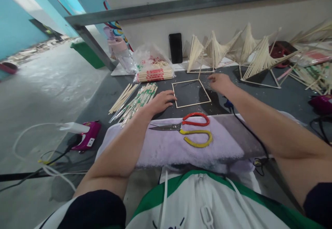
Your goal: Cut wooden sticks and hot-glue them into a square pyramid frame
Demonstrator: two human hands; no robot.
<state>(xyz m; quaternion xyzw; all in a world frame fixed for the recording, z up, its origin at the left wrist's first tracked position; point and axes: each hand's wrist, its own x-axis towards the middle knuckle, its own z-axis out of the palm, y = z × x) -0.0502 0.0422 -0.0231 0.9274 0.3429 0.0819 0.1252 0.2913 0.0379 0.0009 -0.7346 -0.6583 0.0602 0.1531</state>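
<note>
A square frame of thin sticks (pixel 192 104) lies flat on the dark table, with one upright stick (pixel 200 66) at its far right corner. My left hand (pixel 164 101) rests at the frame's left side, fingers apart and touching or very near the stick there. To the right of the upright stick, my right hand (pixel 220 83) hovers over the table; its fingers are bent, and whether they hold anything is too small to tell. Scissors (pixel 181 127) with one red and one yellow handle lie on a lilac towel (pixel 160 149) nearest my body.
Loose and wrapped sticks (pixel 140 99) lie left, below bagged sticks (pixel 155 74). A phone (pixel 175 48) leans on the wall beside finished stick structures (pixel 214 51). A bottle (pixel 120 51) stands back left. A blue-tipped cable (pixel 229 105) passes under my right arm; a magenta power socket (pixel 89 135) sits left.
</note>
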